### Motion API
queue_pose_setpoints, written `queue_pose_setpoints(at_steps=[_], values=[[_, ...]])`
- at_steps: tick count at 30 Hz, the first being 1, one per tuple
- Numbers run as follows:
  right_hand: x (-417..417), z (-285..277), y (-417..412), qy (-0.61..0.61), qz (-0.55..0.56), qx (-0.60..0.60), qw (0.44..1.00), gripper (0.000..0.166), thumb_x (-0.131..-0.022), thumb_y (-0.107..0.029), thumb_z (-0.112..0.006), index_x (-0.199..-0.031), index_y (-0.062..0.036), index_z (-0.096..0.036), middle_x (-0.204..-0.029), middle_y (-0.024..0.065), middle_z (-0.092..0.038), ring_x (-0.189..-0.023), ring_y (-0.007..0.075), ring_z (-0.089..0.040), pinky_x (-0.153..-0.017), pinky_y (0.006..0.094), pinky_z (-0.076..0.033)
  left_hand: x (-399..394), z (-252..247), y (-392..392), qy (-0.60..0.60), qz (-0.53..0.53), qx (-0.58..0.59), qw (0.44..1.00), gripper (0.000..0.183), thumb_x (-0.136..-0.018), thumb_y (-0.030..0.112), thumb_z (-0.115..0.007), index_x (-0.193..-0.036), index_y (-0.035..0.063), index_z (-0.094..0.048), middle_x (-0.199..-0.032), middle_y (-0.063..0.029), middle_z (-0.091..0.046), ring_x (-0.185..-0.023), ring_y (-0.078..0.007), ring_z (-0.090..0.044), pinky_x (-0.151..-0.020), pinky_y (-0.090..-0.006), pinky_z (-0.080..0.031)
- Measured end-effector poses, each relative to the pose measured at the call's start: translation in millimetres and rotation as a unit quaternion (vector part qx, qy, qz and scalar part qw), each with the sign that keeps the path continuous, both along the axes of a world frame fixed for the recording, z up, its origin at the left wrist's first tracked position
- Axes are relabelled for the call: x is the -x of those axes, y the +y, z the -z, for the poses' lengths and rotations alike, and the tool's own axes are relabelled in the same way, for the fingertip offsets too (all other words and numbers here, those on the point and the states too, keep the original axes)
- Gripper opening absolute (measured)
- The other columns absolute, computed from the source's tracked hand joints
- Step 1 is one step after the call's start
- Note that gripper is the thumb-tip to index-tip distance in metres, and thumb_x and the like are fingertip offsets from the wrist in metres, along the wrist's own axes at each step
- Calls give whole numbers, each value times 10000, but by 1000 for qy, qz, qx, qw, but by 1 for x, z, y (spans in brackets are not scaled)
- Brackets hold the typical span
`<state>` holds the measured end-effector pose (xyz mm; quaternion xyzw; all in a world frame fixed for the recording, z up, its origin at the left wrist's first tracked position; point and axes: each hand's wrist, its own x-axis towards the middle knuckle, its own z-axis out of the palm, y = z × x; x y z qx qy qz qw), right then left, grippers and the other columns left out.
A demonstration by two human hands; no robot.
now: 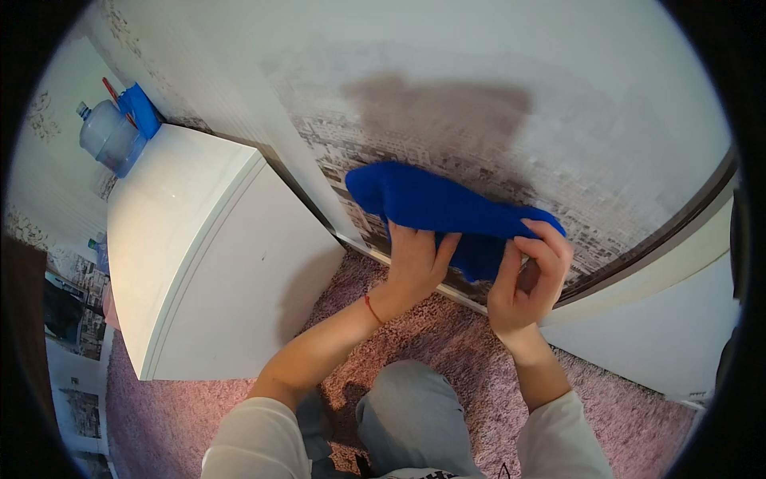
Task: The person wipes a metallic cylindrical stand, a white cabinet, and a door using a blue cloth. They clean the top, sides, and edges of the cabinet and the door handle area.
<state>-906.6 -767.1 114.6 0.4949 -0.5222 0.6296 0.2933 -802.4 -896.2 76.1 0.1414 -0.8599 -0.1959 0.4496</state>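
Note:
A bright blue piece of cloth (443,200) is spread between my two hands, in front of the patterned wall. My left hand (416,257), with a red string at the wrist, has its fingers tucked under the cloth's near edge, so the fingertips are hidden. The thumb stays outside along that edge. At the cloth's right end, my right hand (532,275) pinches the fabric between thumb and fingers. A darker fold of the same cloth hangs down between the hands.
On the left stands a white cabinet (191,161), its top bearing a large plastic water bottle (111,135) and a blue bag (140,111). A pink shaggy carpet (191,419) covers the floor. The wallpapered wall (598,120) rises ahead, and a white panel (646,329) stands at right.

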Motion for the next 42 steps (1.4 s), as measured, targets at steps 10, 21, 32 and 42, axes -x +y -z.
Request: queue_pose_setpoints(at_steps=[10,21,32,42], values=[[8,-82,-21,169,224,-78,957,457,-914,-107,-631,-1348,22,-571,-1508,366,-323,-1339,507,-392,-1106,533,-341,52,-81,-52,115,-144,246,951,556,-847,471,-723,-1208,58,-633,-1192,-198,-625,-1090,-405,-563,-937,-538,-403],[-10,83,-7,347,230,-414,810,430,-855,-210,-710,-1251,-48,-661,-1465,190,-546,-1037,331,-621,-1042,476,-424,2,124,-73,-80,79,159,981,398,-864,478,-703,-1072,137,-701,-933,-97,-692,-727,-313,-650,-669,-432,-517],[-41,-53,-73,288,370,-297,832,431,-874,-116,-630,-1277,35,-612,-1525,239,-458,-1017,328,-623,-1171,586,-266,13,-10,-96,144,8,202,969,665,-796,397,-752,-1358,81,-591,-1333,-191,-588,-1219,-463,-506,-1044,-642,-238],[-56,8,-18,304,301,-531,732,327,-894,-135,-614,-1195,-16,-668,-1617,44,-369,-1294,230,-532,-1193,559,-274,1,83,-75,42,131,198,970,690,-803,484,-749,-1347,86,-605,-1370,-161,-589,-1309,-386,-495,-1052,-714,-217]])
